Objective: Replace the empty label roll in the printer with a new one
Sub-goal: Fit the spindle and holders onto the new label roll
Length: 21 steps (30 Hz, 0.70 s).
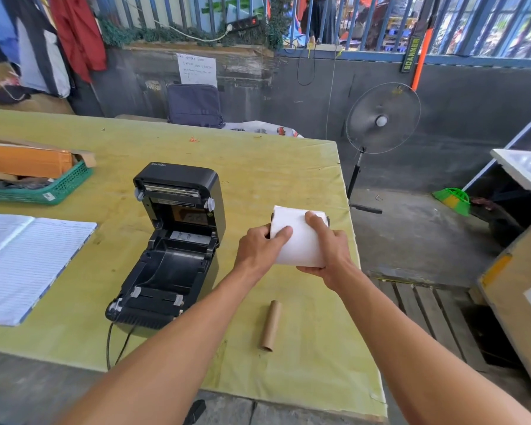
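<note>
"SCANNER" reads on the wand (411,55) hanging at one o'clock. Both the left hand (259,247) and right hand (329,245) clasp the white label roll (299,239) above the table (258,167), right of the open printer (172,243); the bare cardboard core (271,325) lies at six o'clock of the roll.

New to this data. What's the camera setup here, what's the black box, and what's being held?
There is one picture, from a wide-angle camera on the person's head, looking down at their bare hands. No robot is involved. The black plastic label printer sits lid-open on the yellow-green covered table, its roll bay empty. The left hand and right hand together grip a white roll of label paper above the table, right of the printer. A bare brown cardboard tube, the used-up core, lies nearer the person. An open lined notebook and a green plastic basket lie to the left.
</note>
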Each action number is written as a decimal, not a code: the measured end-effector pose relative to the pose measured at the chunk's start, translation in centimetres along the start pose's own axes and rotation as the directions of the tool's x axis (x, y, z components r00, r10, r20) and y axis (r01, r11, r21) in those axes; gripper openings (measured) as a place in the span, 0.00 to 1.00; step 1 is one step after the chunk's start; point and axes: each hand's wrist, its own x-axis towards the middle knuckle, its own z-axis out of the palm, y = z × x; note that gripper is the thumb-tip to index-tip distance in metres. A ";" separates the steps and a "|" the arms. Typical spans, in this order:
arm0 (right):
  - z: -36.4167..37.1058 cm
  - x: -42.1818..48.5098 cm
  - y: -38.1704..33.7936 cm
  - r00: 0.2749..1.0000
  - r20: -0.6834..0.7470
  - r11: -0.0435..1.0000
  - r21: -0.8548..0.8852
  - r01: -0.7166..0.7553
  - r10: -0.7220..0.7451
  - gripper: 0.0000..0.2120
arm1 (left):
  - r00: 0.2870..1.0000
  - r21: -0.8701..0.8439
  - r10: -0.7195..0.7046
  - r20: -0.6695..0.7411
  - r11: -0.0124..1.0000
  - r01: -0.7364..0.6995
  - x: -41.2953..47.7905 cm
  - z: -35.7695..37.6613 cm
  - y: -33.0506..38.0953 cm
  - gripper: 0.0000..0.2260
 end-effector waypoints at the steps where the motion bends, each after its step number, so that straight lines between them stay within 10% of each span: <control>1: 0.2 0.0 0.1 1.000 0.020 1.000 0.002 0.008 -0.008 0.35 | 1.000 -0.001 0.002 -0.003 1.000 -0.002 0.1 -0.3 -0.1 0.21; 21: 5.4 -2.3 1.8 0.950 0.108 0.856 -0.414 0.310 -0.292 0.20 | 0.996 0.062 -0.026 -0.091 0.998 0.031 0.5 -7.4 -2.8 0.20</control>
